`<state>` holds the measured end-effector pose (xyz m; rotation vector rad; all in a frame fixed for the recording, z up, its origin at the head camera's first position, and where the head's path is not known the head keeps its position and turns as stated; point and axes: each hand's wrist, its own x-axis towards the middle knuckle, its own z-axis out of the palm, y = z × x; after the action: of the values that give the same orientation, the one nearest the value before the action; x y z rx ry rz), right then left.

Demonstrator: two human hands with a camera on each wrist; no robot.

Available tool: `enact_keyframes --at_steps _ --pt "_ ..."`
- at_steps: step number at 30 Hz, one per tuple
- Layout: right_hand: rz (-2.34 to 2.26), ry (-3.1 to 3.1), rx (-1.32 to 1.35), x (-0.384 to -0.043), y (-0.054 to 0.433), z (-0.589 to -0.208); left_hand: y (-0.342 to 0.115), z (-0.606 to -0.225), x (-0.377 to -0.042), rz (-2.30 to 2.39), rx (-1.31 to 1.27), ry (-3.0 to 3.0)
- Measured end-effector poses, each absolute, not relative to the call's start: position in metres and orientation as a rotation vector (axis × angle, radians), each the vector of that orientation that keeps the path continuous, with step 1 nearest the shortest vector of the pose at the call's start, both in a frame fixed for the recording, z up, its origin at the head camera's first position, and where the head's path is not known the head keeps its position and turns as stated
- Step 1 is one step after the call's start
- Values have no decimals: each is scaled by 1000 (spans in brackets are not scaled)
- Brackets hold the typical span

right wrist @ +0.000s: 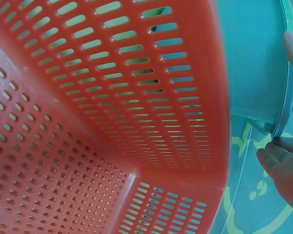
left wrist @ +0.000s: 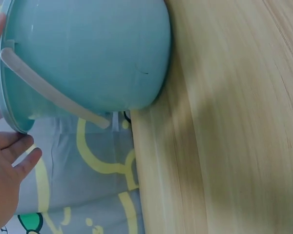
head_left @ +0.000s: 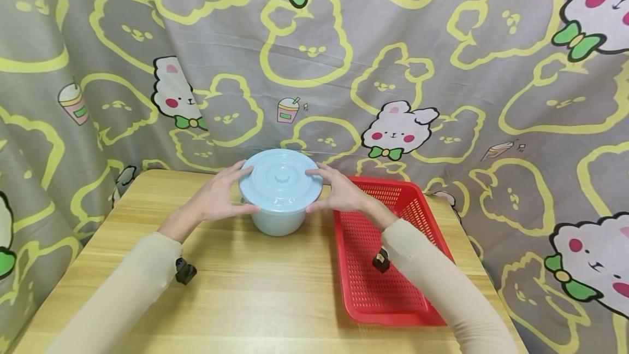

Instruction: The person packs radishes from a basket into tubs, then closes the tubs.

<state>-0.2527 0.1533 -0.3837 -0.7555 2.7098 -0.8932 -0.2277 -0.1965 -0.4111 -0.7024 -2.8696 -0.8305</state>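
A light blue bucket (head_left: 278,223) stands upright at the back of the table, its round lid (head_left: 282,179) on top. My left hand (head_left: 221,194) grips the lid's rim from the left, thumb at the front edge and fingers on the far side. From the right, my right hand (head_left: 342,191) holds the same rim in a matching way. In the left wrist view a white handle (left wrist: 53,92) hangs down the bucket's side. The right wrist view shows fingertips (right wrist: 271,156) at the rim's underside.
A red perforated basket (head_left: 346,288) stands on the right of the wooden table (head_left: 255,299), close beside the bucket and under my right forearm. A grey patterned curtain (head_left: 314,97) hangs behind the table and along its sides.
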Motion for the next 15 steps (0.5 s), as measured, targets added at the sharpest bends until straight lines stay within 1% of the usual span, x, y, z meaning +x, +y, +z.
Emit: enact_keyframes --at_steps 15 --pt "-882 2755 -782 -249 158 -381 -198 -408 -228 -808 -734 -2852"
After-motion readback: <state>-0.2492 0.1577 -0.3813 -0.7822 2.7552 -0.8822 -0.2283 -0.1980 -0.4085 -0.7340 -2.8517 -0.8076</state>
